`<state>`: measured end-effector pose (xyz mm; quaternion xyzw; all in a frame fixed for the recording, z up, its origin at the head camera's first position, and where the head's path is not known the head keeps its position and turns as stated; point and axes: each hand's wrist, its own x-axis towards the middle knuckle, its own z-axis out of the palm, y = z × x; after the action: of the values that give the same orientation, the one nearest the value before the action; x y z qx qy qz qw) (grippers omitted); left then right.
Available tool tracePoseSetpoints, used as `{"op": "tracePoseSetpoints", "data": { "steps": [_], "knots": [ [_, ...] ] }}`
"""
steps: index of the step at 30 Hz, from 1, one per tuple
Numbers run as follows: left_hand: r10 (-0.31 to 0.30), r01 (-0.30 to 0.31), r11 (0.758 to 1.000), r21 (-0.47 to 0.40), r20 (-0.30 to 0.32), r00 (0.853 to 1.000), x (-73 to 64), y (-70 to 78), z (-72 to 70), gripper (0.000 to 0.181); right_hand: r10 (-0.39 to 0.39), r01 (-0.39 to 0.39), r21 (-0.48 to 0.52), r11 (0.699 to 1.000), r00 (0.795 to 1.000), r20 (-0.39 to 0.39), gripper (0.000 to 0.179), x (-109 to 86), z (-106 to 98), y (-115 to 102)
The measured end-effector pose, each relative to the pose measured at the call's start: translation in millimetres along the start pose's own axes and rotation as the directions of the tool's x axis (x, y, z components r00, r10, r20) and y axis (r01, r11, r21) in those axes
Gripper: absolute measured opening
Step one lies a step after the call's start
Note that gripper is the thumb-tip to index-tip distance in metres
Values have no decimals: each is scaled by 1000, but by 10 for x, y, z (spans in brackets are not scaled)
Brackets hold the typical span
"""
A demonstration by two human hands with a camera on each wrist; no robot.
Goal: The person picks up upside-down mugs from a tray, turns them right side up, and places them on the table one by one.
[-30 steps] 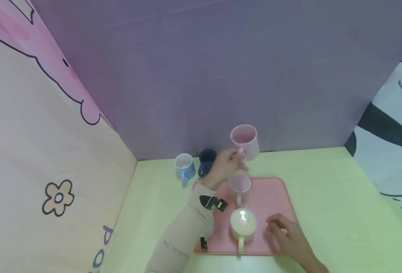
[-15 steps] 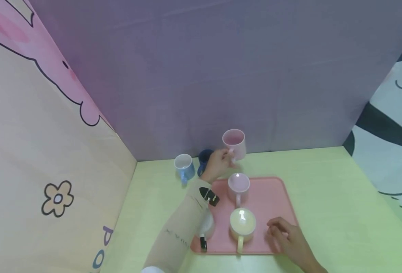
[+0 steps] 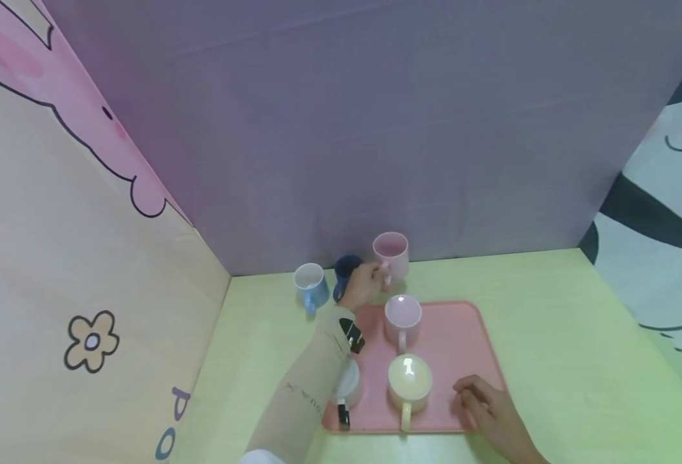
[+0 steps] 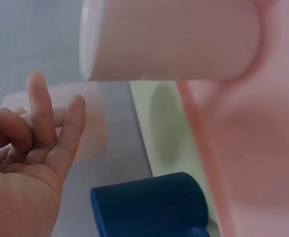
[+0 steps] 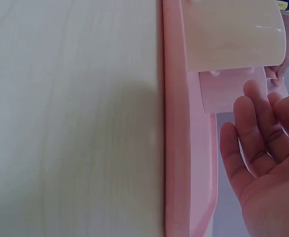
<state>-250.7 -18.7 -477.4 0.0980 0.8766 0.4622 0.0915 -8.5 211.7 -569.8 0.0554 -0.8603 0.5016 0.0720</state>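
My left hand (image 3: 364, 283) pinches the handle of a pink mug (image 3: 395, 258) behind the tray, close to the back wall. The mug is upright, and in the left wrist view it shows pale behind the fingers (image 4: 75, 118). Right beside that hand stands a dark blue mug (image 3: 345, 267), partly covered by it. My right hand (image 3: 494, 415) holds nothing; its fingers are loosely bent over the right front part of the pink tray (image 3: 456, 335). A yellow mug (image 3: 410, 383) stands on the tray to its left.
A pale pink mug (image 3: 402, 316) stands on the tray behind the yellow one. On the tray's left, a white mug (image 3: 349, 380) is partly hidden by my left sleeve (image 3: 300, 399). At the back left is a light blue mug (image 3: 312, 283). A grey wall (image 3: 329, 129) rises behind.
My left hand has carried the pink mug leftward and down, from right of the dark blue mug to close beside it. My right hand stays nearly in place.
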Motion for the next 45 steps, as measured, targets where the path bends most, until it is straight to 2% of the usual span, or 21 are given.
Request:
{"op": "tracePoseSetpoints", "data": {
  "steps": [4,9,12,16,22,27,32,39,45],
  "knots": [
    [-3,3,1000,2,23,1000,32,-80,22,27,2,-2,18,1000,1000,7,14,-26,21,1],
    [13,-15,998,54,36,999,62,-177,56,36,6,-6,36,999,1000,1,17,-36,56,-2],
    [-7,6,999,36,52,999,63,-212,70,35,7,-7,22,1000,1000,-6,18,-35,72,-6],
    [-48,49,999,-10,72,996,67,-246,83,31,54,-55,27,998,998,16,17,-45,84,-15],
    [-87,88,996,-14,54,995,74,-278,98,29,120,-124,63,990,990,70,17,-37,98,-25],
    [-105,106,994,-25,51,993,65,-300,109,28,139,-141,31,990,988,61,19,-34,104,-19],
    [-96,95,995,28,48,994,73,-336,136,29,152,-153,21,988,986,64,20,-40,104,-8],
    [-114,99,985,144,103,988,69,-367,149,26,126,-129,38,991,989,76,18,-43,117,-7],
    [-152,135,983,123,145,978,26,-310,86,33,132,-135,27,991,987,88,17,-39,135,-24]
  ]
}}
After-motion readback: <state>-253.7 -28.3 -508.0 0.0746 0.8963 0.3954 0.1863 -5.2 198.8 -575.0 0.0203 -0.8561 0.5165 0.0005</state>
